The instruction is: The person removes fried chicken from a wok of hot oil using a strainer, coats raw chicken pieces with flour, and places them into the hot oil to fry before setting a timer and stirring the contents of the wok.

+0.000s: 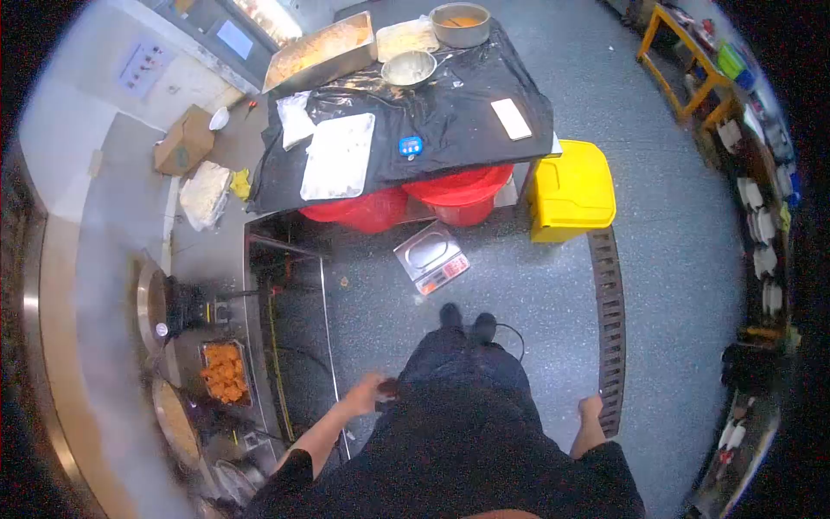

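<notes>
My left hand is in front of my waist, its fingers closed round a small dark object whose shape is too blurred to name. At my right side, my right hand hangs low over the floor near the drain grate, its fingers curled; whether anything is inside cannot be made out. On the floor just beyond my shoes lies a silver scale with an orange-red panel.
Ahead stands a black-covered table with trays and bowls, red tubs beneath. A yellow bin is at its right. On the left counter sits a tray of orange food. A drain grate runs along the right.
</notes>
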{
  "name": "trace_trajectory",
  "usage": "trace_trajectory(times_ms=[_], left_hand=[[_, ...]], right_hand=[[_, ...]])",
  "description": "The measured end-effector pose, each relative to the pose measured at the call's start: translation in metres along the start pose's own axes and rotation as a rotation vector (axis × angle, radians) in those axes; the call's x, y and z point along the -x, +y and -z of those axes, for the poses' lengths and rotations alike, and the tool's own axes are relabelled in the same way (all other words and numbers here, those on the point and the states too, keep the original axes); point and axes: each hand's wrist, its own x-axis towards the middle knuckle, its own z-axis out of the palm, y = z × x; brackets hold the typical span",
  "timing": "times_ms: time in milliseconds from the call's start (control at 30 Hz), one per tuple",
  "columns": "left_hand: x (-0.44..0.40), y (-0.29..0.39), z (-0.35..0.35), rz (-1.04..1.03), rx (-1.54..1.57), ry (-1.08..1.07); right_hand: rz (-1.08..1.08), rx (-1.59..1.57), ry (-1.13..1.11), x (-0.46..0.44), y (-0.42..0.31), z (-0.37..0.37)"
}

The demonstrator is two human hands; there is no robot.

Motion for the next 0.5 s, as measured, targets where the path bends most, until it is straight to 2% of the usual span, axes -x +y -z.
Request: trace_trajectory(times_ms=[33, 100, 133, 167, 200, 233, 267, 300, 333, 367, 400, 433, 467, 500], left_hand=[[0.016, 0.012, -0.003, -0.154, 0.129, 0.172], [0.022, 0.029, -0.001, -0.071, 0.157, -0.017], [0.014, 0.035, -0.003, -0.011, 0.201, -0.036], [0.005, 0.042, -0.006, 0.051, 0.245, -0.053], [-0.024, 0.045, 0.009, 0.119, 0.306, -0.019], [-0.049, 0.084, 0.080, 0.339, 0.093, -0.223], [-0.081, 0.060, 0.072, 0.402, 0.131, 0.023], [-0.099, 0.070, 0.083, 0.535, 0.196, 0.542], [-0.123, 0.080, 0.097, 0.444, 0.193, 0.731], [-0.149, 0.091, 0.103, 0.177, 0.321, 0.796], [-0.169, 0.108, 0.102, 0.024, 0.441, 0.659], [-0.171, 0.141, 0.119, -0.136, 0.550, 0.517], [-0.198, 0.143, 0.100, -0.317, 0.529, 0.281], [-0.220, 0.142, 0.080, -0.495, 0.495, 0.039]], right_hand=[[-0.122, -0.094, 0.136, 0.005, -0.006, -0.003], [-0.005, -0.045, 0.229, 0.013, -0.038, 0.030], [0.270, -0.033, 0.276, -0.003, -0.043, 0.029], [0.082, -0.328, 0.331, -0.016, -0.072, 0.039], [0.197, -0.411, 0.280, -0.052, -0.092, 0.069], [0.301, -0.487, 0.208, -0.085, -0.113, 0.090], [0.391, -0.556, 0.121, -0.113, -0.134, 0.106], [0.460, -0.630, 0.026, -0.132, -0.155, 0.120], [0.513, -0.707, -0.070, -0.146, -0.169, 0.135], [0.524, -0.614, -0.068, -0.157, -0.186, 0.170], [0.526, -0.521, -0.065, -0.169, -0.202, 0.208], [0.658, -0.469, 0.193, -0.167, -0.204, 0.241], [0.788, -0.419, 0.448, -0.147, -0.208, 0.286], [0.595, -0.555, 0.297, -0.120, -0.225, 0.349]])
